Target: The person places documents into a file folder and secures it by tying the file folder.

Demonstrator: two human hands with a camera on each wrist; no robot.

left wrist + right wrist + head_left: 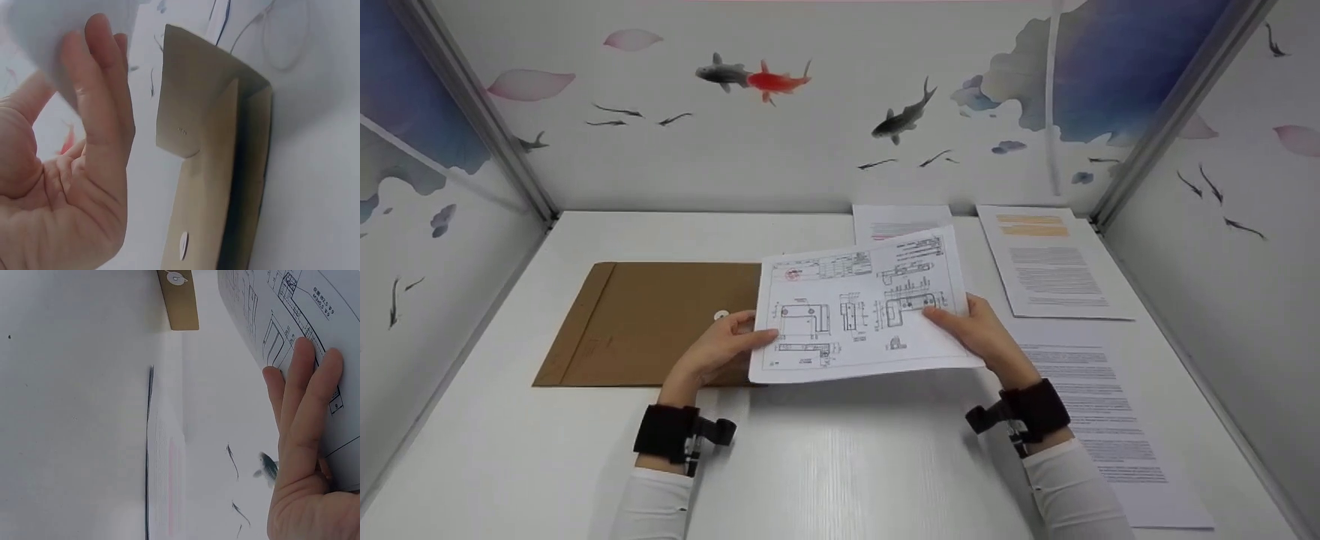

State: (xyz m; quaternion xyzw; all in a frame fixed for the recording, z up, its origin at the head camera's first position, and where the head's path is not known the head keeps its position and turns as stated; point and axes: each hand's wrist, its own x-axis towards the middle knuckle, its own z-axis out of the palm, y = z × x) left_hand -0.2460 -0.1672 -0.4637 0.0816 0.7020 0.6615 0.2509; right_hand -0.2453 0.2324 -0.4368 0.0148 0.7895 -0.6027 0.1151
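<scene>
A white sheet with technical drawings (859, 307) is held above the white table (840, 450) by both hands. My left hand (724, 346) pinches its left edge, thumb on top; in the left wrist view the fingers (107, 112) lie under the sheet (56, 34). My right hand (979, 330) pinches the right edge, and its fingers (306, 399) lie flat under the printed sheet (298, 320). A brown paper envelope (649, 322) lies flat on the table under and left of the sheet, with a white button clasp (184, 246) showing.
Printed text pages lie on the table's right side: one at the back right (1050, 259), one at the back middle (896, 221), one near the front right (1110, 427). Walls with a fish pattern enclose the table on three sides.
</scene>
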